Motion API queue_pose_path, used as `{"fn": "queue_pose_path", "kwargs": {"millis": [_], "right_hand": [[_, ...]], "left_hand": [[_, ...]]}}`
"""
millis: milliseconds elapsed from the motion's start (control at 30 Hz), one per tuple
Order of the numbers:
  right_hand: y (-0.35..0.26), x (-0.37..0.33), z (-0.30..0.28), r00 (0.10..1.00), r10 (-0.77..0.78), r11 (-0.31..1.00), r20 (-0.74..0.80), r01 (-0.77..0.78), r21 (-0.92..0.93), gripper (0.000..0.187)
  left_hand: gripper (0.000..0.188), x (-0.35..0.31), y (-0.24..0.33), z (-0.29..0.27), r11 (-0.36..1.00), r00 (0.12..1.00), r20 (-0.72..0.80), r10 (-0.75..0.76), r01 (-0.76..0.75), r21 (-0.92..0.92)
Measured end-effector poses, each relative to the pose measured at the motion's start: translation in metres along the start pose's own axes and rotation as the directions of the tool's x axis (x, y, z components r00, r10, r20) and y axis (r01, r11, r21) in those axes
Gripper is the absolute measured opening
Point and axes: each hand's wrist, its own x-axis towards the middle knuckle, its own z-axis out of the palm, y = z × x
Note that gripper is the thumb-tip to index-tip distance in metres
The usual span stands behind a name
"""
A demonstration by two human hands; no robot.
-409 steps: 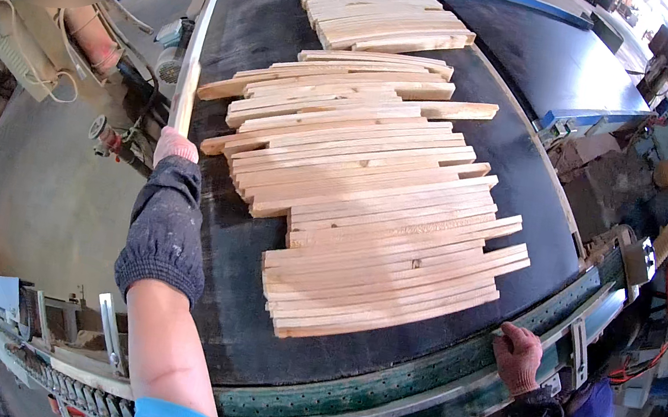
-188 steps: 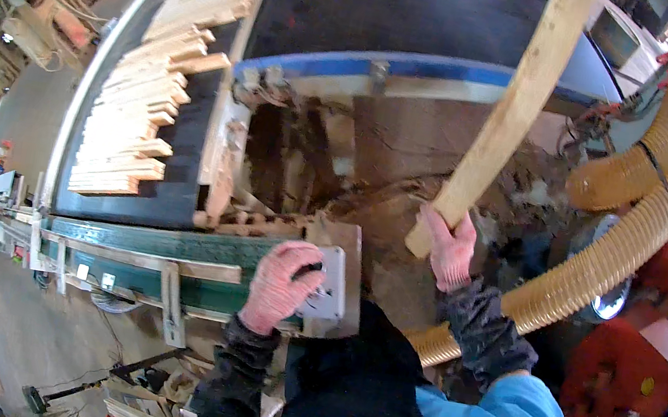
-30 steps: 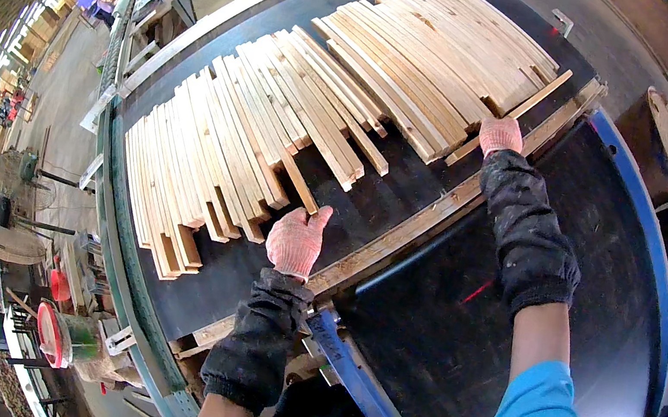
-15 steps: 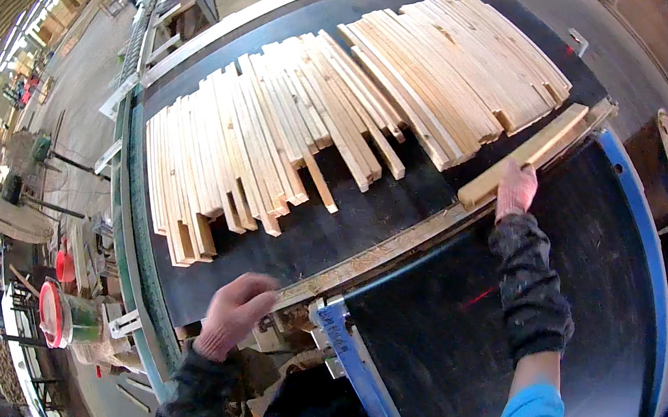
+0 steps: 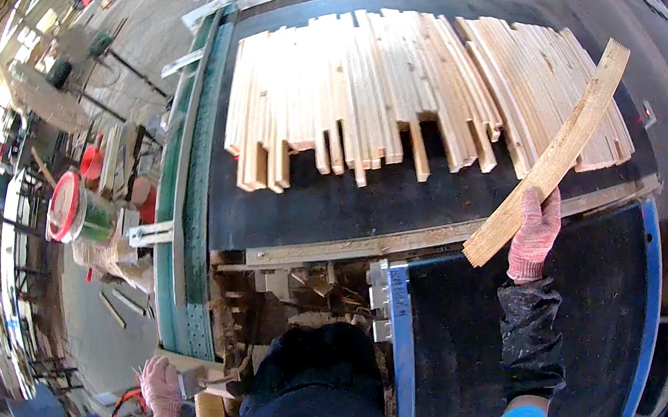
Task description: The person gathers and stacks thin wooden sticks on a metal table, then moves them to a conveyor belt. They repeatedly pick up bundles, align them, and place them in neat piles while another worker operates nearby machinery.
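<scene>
My right hand (image 5: pixel 536 232), in a pinkish knit glove, is closed around a flat wooden strip (image 5: pixel 570 141). The strip is tilted up, its far end above the right part of a row of light wooden strips (image 5: pixel 371 83) lying side by side on the black table (image 5: pixel 306 217). My left hand (image 5: pixel 160 389), gloved alike, is low at the left beside a grey metal part (image 5: pixel 190 381) at the table's near corner. Its fingers are loosely bent and apart, and I see nothing in them.
A wooden rail (image 5: pixel 363 245) runs along the table's near edge. To its right lies a second black surface with a blue metal frame (image 5: pixel 402 342). A green metal beam (image 5: pixel 203 153) borders the left side. A bucket with a red rim (image 5: pixel 65 206) stands beyond it.
My right hand has lifted the wooden strip off the rail and swung it more upright. My left hand has moved from the table's near edge down to the lower left. The view has shifted.
</scene>
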Motion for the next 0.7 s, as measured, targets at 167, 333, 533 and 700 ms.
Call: {"fn": "queue_pose_path", "kwargs": {"millis": [167, 333, 533, 700], "right_hand": [[-0.019, -0.035, 0.04, 0.981, 0.015, 0.999, 0.194, -0.02, 0.026, 0.045], [-0.067, -0.076, 0.093, 0.901, -0.016, 0.998, 0.433, -0.013, 0.065, 0.05], [-0.115, -0.121, 0.167, 0.616, 0.08, 0.996, 0.783, -0.085, -0.035, 0.048], [-0.11, -0.165, 0.228, 0.452, 0.195, 0.943, 0.87, -0.331, -0.039, 0.039]], "left_hand": [[0.037, -0.025, 0.015, -0.024, 0.971, 0.99, -0.113, -0.08, 0.051, -0.235], [0.034, -0.043, -0.004, -0.02, 0.884, 0.971, -0.18, -0.156, 0.056, -0.465], [0.032, -0.047, -0.016, -0.025, 0.81, 0.965, -0.104, -0.239, 0.139, -0.57], [0.03, -0.043, -0.026, -0.008, 0.669, 0.955, -0.092, -0.281, 0.126, -0.733]]}}
